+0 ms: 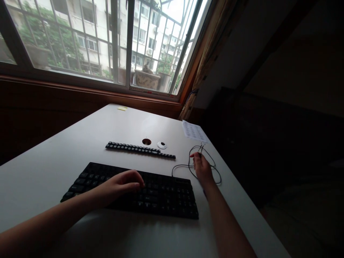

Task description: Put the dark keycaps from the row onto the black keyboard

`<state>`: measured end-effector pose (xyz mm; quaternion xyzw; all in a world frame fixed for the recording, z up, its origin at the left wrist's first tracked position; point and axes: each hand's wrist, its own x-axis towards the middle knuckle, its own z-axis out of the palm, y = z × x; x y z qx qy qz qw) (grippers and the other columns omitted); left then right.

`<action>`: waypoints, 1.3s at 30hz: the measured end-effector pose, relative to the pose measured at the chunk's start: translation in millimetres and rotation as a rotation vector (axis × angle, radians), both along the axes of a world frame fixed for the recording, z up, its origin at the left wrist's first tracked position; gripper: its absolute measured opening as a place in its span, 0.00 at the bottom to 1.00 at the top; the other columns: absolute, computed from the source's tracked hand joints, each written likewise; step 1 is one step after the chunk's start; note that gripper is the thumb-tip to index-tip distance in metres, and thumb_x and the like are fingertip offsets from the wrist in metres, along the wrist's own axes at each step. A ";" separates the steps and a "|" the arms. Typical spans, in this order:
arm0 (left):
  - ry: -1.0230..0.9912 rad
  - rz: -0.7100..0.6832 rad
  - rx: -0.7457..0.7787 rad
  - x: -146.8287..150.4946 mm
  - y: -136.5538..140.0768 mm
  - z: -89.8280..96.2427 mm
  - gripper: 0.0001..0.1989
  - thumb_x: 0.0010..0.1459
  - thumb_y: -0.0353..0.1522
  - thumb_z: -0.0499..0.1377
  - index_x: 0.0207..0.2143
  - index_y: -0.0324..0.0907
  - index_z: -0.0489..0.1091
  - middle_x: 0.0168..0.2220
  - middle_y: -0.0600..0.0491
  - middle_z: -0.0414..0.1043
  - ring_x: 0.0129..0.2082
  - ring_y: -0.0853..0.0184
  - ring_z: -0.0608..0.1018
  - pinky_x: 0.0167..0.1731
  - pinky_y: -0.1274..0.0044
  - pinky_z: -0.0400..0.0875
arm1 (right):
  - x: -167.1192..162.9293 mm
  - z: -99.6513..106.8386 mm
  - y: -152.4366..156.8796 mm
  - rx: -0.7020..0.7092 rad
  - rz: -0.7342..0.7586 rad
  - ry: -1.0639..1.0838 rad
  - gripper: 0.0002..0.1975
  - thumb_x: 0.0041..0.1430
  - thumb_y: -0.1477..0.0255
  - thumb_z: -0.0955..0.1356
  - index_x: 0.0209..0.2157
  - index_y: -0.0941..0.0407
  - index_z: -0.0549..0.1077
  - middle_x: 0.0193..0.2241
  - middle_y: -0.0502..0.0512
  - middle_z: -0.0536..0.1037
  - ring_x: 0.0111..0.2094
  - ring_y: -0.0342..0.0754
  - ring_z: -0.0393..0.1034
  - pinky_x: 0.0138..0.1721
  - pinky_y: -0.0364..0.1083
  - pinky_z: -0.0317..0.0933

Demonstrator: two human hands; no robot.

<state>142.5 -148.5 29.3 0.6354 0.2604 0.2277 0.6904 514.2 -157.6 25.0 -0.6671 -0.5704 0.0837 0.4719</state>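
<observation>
A black keyboard [166, 200] lies on the white desk, partly covered by my left hand [126, 182]. The fingers of that hand curl down over the keys, thumb and fingertips drawn together; whatever may be between them is too dark to make out. To the right of the keyboard, my right hand [202, 167] is closed on a wire keycap puller [201, 147], its two thin prongs pointing up and away. Around and beneath this hand loops the keyboard's black cable [180, 165]. Behind the keyboard, black keycaps [134, 147] stand lined up in long rows.
A round cable hole [146, 142] is in the desk [80, 143], with a white ring-shaped cover [161, 145] beside it. Printed paper [195, 131] lies near the right edge, and a yellowish slip [122, 108] at the far edge. Beyond stands a barred window [120, 43].
</observation>
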 end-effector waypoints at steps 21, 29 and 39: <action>0.363 -0.092 1.300 -1.6 -6.1 -22.6 0.31 0.58 0.39 0.63 0.63 0.49 0.59 0.64 0.48 0.60 0.63 0.51 0.63 0.57 0.59 0.68 | -5.9 -27.9 -63.1 -0.055 0.120 0.224 0.20 0.65 0.51 0.60 0.34 0.53 0.70 0.23 0.48 0.67 0.22 0.44 0.62 0.23 0.43 0.58; 0.413 -0.088 1.354 0.6 -5.5 -29.1 0.31 0.59 0.38 0.62 0.63 0.49 0.59 0.63 0.49 0.62 0.61 0.52 0.66 0.58 0.59 0.65 | -9.3 -29.2 -66.0 -0.066 0.165 0.215 0.19 0.66 0.53 0.60 0.35 0.53 0.70 0.24 0.49 0.67 0.24 0.45 0.61 0.26 0.43 0.58; 0.447 -0.091 1.349 0.1 -6.3 -28.1 0.32 0.58 0.37 0.62 0.63 0.50 0.58 0.63 0.50 0.62 0.60 0.52 0.66 0.57 0.60 0.65 | -9.9 -22.1 -68.6 -0.080 0.242 0.164 0.18 0.68 0.57 0.59 0.34 0.54 0.72 0.24 0.49 0.66 0.24 0.44 0.59 0.26 0.44 0.55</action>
